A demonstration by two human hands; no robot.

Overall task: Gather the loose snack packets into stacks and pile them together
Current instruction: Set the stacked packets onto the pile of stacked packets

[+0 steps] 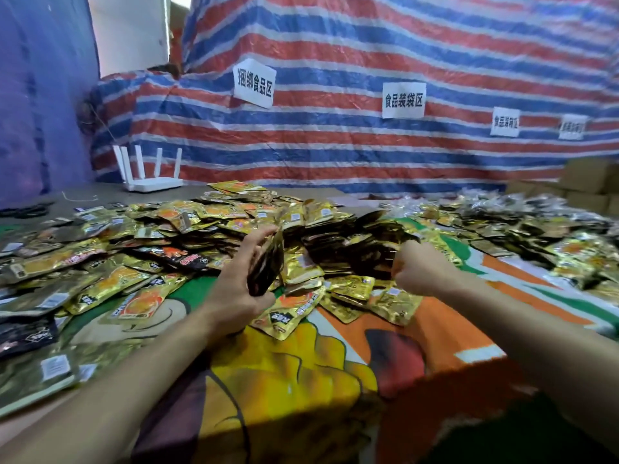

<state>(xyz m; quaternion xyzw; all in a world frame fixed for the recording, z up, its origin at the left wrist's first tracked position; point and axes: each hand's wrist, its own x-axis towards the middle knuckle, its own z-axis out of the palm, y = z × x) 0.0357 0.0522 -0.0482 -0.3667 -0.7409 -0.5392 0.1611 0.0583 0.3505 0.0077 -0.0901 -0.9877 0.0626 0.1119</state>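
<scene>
behind everything hangs a striped tarp (368, 135) in red, blue and white, with white paper signs (403, 100) stuck to it. below it your tabletop (335, 363) is covered by a bright printed cloth in orange, yellow and green. a wide heap of loose snack packets (187, 229), mostly gold foil with some dark ones, spreads across the far and left parts of the tabletop, and more packets (536, 226) lie off to the right. cardboard boxes (589, 185) sit at the far right edge. a white router (147, 172) with upright antennas stands at the back left, beside the tarp. your left hand (241, 279) is raised above the near edge of the heap, fingers and thumb clamped around a small stack of dark packets (266, 262) held on edge. your right hand (422, 267) is curled into a fist just beside the dark packets in the middle of the heap; you cannot tell whether it grips anything.
</scene>
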